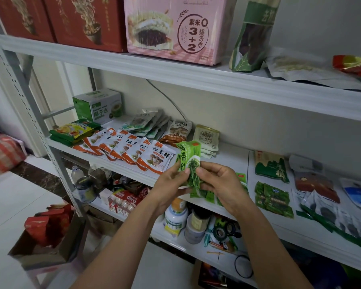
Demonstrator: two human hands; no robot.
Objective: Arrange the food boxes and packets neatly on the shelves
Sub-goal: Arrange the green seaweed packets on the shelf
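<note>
At the white metal shelf's (231, 160) front edge: glossy green plastic seaweed packet (189, 155), upright.
Hands: left hand (169, 184) and right hand (221, 182) each pinch its lower half.
Doing it well: probably lay it flat, label up, beside the white-and-orange mushroom packets (154, 157).
Hidden: packet's lower sides under fingers; small print blurred.

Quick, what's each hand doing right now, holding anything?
Left hand: pinches the light green plastic food packet at its left side.
Right hand: pinches the same packet at its right side.
</note>
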